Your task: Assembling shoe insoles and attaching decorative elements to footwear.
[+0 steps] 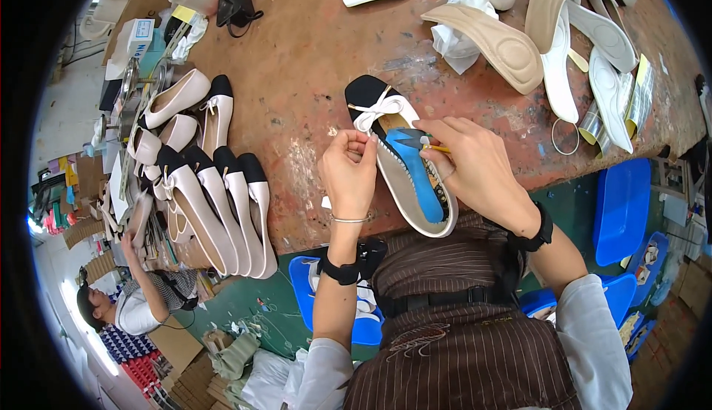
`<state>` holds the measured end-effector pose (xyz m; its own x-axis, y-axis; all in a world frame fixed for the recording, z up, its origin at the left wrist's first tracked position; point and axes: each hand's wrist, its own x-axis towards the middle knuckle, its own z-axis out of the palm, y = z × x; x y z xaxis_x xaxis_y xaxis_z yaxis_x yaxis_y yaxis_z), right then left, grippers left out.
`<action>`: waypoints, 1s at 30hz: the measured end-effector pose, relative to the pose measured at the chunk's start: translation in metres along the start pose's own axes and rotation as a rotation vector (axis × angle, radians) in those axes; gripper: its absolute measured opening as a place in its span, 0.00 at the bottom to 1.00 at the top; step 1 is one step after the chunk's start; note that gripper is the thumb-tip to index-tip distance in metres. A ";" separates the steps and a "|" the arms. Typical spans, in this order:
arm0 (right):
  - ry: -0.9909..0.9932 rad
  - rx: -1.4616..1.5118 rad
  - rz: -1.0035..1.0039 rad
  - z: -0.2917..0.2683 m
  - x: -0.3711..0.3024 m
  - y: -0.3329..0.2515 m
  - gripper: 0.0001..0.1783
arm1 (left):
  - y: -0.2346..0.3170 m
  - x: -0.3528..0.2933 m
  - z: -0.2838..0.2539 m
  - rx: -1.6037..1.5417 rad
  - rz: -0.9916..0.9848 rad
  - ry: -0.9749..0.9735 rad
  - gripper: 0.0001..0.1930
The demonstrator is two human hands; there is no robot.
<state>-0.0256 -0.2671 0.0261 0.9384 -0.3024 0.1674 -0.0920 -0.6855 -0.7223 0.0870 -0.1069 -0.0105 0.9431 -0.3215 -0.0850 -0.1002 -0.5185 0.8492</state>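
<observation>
On the table in front of me lies a cream ballet flat point(397, 180) with a black toe and a white bow. A blue piece point(420, 180) shows inside it, along the sole. My left hand point(350, 172) is closed in a pinch at the shoe's left edge, just below the bow; whatever is between the fingertips is too small to make out. Over the shoe opening, my right hand point(475, 161) grips a small pointed tool point(406, 140) with a dark tip and a yellow handle. Its tip points left toward my left fingertips. The fingers partly hide the tool, so its exact kind is unclear.
Several black-toed cream flats point(215, 210) stand in a row at the left. Beige and white insoles point(500, 50) lie at the far right, beside a roll of shiny tape point(593, 129). Blue bins point(621, 210) stand below the table edge. Another person point(137, 306) works at the left.
</observation>
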 end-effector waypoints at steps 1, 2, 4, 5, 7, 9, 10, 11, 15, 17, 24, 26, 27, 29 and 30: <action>-0.020 -0.026 0.014 0.001 0.002 -0.001 0.17 | 0.004 -0.003 0.000 0.098 0.020 0.020 0.06; -0.051 -0.057 0.041 0.001 0.004 -0.002 0.16 | 0.007 -0.006 0.001 0.192 0.067 0.058 0.06; -0.068 -0.048 0.054 0.002 0.007 -0.003 0.14 | 0.011 -0.012 0.004 0.275 0.112 0.114 0.05; -0.094 -0.039 0.078 0.003 0.009 -0.004 0.12 | 0.012 -0.014 0.006 0.352 0.206 0.185 0.05; -0.143 -0.057 0.118 0.004 0.012 -0.005 0.12 | 0.012 -0.017 0.010 0.396 0.211 0.219 0.05; -0.195 -0.076 0.156 0.006 0.016 -0.005 0.12 | 0.010 -0.017 0.015 0.434 0.233 0.247 0.06; -0.203 -0.072 0.158 0.007 0.017 -0.005 0.12 | 0.008 -0.017 0.016 0.444 0.256 0.271 0.06; -0.211 -0.067 0.159 0.008 0.018 -0.005 0.12 | 0.007 -0.016 0.018 0.449 0.283 0.307 0.07; -0.133 -0.001 0.084 0.011 0.021 -0.006 0.12 | 0.002 -0.015 0.022 0.356 0.200 0.296 0.07; -0.172 -0.020 0.126 0.012 0.022 -0.007 0.14 | 0.002 -0.015 0.022 0.352 0.192 0.264 0.06; -0.177 -0.017 0.184 0.016 0.022 -0.005 0.15 | 0.004 -0.017 0.021 0.363 0.256 0.254 0.04; -0.186 -0.021 0.199 0.016 0.022 -0.004 0.15 | 0.004 -0.018 0.020 0.261 0.286 0.256 0.04; -0.185 -0.020 0.200 0.016 0.022 -0.004 0.15 | 0.004 -0.018 0.020 0.259 0.301 0.263 0.04; -0.184 -0.011 0.210 0.017 0.022 -0.003 0.16 | 0.004 -0.018 0.019 0.258 0.271 0.251 0.03; -0.185 -0.011 0.205 0.017 0.022 -0.003 0.16 | 0.005 -0.018 0.018 0.258 0.279 0.251 0.03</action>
<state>0.0009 -0.2606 0.0207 0.9446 -0.3100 -0.1081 -0.2893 -0.6300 -0.7207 0.0635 -0.1181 -0.0144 0.9134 -0.2913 0.2844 -0.4069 -0.6299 0.6616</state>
